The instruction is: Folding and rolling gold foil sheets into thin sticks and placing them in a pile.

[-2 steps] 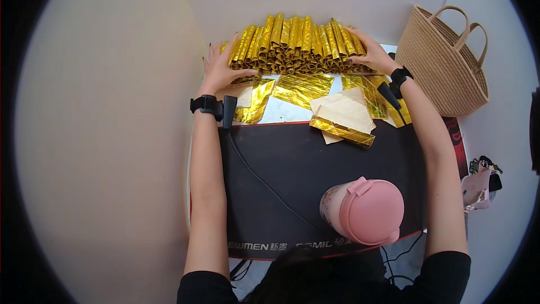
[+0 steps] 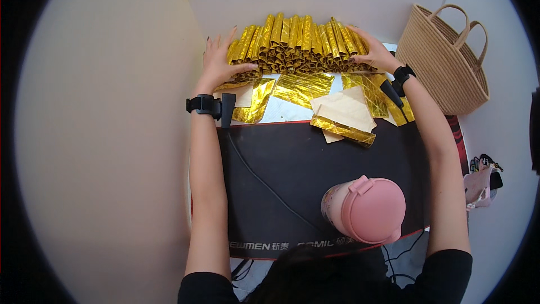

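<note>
A wide pile of gold foil paper rolls (image 2: 292, 42) lies stacked against the back wall. At its left end is my left hand (image 2: 220, 65), fingers spread and thumb reaching along the lower front. My right hand (image 2: 376, 53) is at the right end, its fingers apart and curved round the outer rolls. In front of the pile lie flat gold foil sheets (image 2: 304, 89). Several tan paper sheets (image 2: 344, 106) rest among them, with a folded gold foil strip (image 2: 343, 130) on top at the near edge.
A black desk mat (image 2: 275, 174) covers the near part of the table. On it stands a pink-lidded cup (image 2: 374, 211), and a thin dark cable crosses it. A woven straw bag (image 2: 441, 59) stands at the far right, above a small pink container (image 2: 481, 186).
My left hand has shifted slightly left, away from the pile's end rolls. The right hand stays nearly in the same place; the rolls look unchanged.
</note>
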`<state>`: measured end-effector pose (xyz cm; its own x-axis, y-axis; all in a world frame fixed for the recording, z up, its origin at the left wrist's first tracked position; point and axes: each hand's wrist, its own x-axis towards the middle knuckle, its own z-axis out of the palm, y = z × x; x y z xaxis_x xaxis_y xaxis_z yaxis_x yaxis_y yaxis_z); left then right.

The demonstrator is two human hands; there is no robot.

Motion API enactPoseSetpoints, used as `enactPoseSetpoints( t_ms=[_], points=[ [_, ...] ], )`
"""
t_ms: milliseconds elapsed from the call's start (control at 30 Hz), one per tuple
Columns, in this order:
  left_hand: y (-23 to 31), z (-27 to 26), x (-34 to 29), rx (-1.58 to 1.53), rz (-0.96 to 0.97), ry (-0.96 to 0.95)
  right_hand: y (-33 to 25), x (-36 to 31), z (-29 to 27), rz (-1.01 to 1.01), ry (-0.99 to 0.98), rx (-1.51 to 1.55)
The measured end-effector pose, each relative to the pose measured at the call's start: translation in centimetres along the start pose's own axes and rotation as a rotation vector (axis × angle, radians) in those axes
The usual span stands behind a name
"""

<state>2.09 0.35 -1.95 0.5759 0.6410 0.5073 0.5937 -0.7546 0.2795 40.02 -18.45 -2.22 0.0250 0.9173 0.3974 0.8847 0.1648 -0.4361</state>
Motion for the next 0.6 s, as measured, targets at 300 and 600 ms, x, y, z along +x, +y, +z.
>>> enactPoseSetpoints(
  t_ms=[300,600],
  points=[
    [4.1,-2.8,0.7,-0.716,-0.022,-0.613,-2.1,-1.1,-0.5,-0.023,0.234,-0.188],
    [4.9,0.4,0.3,-0.839,-0.012,-0.566,-9.8,0.8,2.3,0.36,-0.54,0.702]
  ],
)
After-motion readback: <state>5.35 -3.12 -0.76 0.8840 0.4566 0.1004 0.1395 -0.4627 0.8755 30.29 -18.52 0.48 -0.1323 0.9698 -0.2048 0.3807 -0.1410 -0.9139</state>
